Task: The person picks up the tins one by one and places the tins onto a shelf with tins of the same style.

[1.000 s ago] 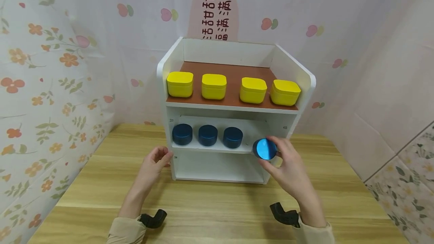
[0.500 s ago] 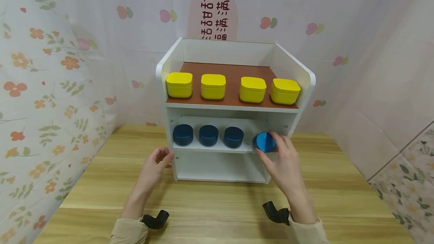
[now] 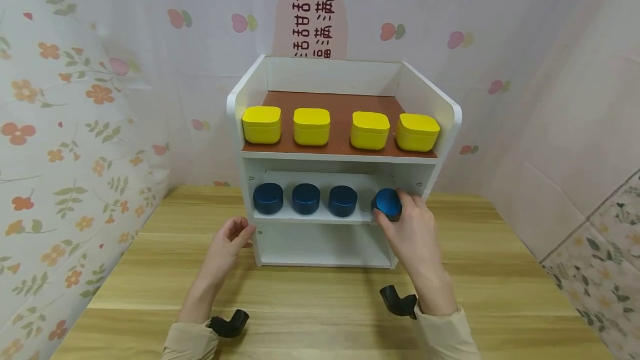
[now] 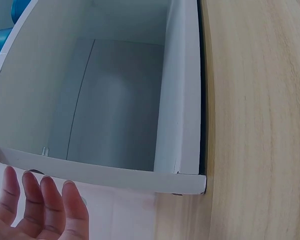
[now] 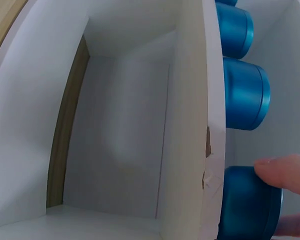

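Note:
My right hand [image 3: 412,226] grips a round blue tin [image 3: 388,202] by its sides, at the right front of the white shelf unit's middle shelf [image 3: 305,219]. In the right wrist view, this tin [image 5: 247,207] is right at the shelf's front edge, with a fingertip on its side. Left of it stand three like tins in a row, the nearest being a dark blue tin [image 3: 343,201]. My left hand [image 3: 231,240] is beside the unit's left side panel, fingers loosely bent; in the left wrist view its fingers [image 4: 50,205] lie just outside the panel's edge and hold nothing.
Several yellow square-cornered boxes, such as the leftmost box [image 3: 262,125], line the front of the brown top shelf [image 3: 330,103]. Below the tins is the white bottom compartment [image 3: 320,246]. The unit stands on a wooden table [image 3: 310,304] before a patterned cloth backdrop [image 3: 400,4].
My right hand has moved the blue tin slightly left and up toward the back, and the tin's bright top has tipped more level. My left hand stays in place.

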### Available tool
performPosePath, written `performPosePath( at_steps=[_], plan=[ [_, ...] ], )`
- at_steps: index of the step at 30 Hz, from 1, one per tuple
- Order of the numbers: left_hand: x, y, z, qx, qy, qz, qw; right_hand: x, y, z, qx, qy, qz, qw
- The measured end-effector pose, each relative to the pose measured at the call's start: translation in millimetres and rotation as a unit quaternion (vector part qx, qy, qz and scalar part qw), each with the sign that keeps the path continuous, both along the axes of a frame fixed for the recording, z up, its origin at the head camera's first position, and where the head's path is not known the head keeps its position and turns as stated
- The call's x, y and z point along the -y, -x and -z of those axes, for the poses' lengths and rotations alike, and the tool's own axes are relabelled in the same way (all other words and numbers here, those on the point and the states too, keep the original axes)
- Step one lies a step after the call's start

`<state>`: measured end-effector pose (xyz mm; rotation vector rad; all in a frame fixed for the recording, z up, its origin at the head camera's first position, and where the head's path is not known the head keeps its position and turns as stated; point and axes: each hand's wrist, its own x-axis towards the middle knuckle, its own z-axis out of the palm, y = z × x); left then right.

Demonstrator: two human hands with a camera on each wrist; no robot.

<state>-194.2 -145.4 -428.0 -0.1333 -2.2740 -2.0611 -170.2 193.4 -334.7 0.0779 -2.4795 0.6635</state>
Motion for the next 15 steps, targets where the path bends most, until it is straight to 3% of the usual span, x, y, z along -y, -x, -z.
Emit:
performPosePath(
  at_steps=[15],
  plan=[
    [0.4,0.7,0.0,0.000,-0.003,0.000,1.0000,3.8,8.0,-4.3,0.041,-0.033,0.014,0.9985]
  ],
)
